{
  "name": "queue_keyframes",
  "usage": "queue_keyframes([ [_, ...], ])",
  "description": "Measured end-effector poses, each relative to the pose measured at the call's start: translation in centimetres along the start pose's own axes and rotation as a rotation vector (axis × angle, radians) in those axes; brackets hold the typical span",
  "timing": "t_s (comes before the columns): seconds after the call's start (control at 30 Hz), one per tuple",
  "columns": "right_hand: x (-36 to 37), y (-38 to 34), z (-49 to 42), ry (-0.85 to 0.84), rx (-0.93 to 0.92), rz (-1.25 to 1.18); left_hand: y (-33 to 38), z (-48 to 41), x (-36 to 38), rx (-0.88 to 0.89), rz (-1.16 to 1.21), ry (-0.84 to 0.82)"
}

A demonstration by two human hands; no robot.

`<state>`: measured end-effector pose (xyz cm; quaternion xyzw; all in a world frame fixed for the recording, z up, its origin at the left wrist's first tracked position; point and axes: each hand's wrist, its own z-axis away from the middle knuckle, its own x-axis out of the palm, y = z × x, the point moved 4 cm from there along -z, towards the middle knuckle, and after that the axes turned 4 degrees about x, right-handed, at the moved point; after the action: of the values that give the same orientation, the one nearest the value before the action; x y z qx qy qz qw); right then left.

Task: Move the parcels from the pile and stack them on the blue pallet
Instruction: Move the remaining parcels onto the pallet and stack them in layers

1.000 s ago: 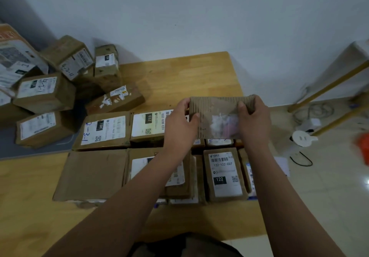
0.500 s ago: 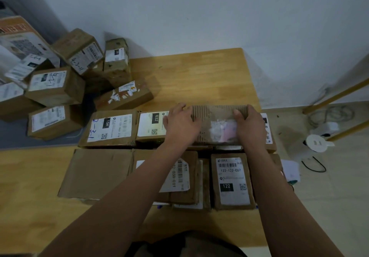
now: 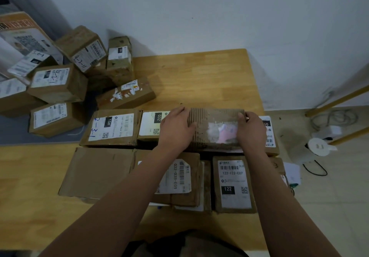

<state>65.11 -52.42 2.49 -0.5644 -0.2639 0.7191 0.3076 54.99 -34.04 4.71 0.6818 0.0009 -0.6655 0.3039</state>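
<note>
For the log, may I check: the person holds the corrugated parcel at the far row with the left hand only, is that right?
Not quite: the head view shows both hands on it, the left hand gripping one end of the corrugated parcel and the right hand the other, at the far row.

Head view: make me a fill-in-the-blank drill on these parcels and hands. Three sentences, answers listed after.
1. Counting left hand and right hand, the corrugated parcel is gripped by ____ hands.
2. The parcel labelled 122 carries the printed code 122-122-____.
3. On the 15H parcel, the handwriting reads 2-3-____.

Missing words: two; C07; 1
</note>
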Motion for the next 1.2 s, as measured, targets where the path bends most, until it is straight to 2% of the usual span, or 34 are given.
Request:
queue_keyframes([
  [0.2,0.0,0.0,0.6,0.014,0.002,-0.030,-0.4,0.2,-0.2,0.037,0.007,-0.036],
  [0.27,-0.1,-0.2,1.0,0.028,-0.015,0.058,-0.3,0.6,-0.4,0.055,0.018,-0.024],
  [0.4,-0.4,-1.6,2.2,0.074,-0.175,0.238,-0.1,1.9,-1.0,0.088,-0.027,0.047],
  [0.5,0.2,-2.5,3.4,0.052,-0.244,0.269,-0.3,3.0,-1.4,0.061,0.020,0.070],
  [0.67,1.2,-3.9,5.2,0.123,-0.365,0.382,-1.5,4.6,-3.5,-0.066,0.039,0.108],
  [0.9,5.1,-11.0,9.8,0.010,-0.537,0.255,-6.6,7.9,-8.9,-0.202,0.045,0.266],
  [1.1,10.9,-16.6,15.8,-0.201,-0.702,0.299,-13.2,10.9,-13.4,-0.283,0.121,0.392],
  [1.2,13.4,-18.8,18.3,-0.302,-0.714,0.331,-16.8,12.1,-15.5,-0.319,0.143,0.451],
])
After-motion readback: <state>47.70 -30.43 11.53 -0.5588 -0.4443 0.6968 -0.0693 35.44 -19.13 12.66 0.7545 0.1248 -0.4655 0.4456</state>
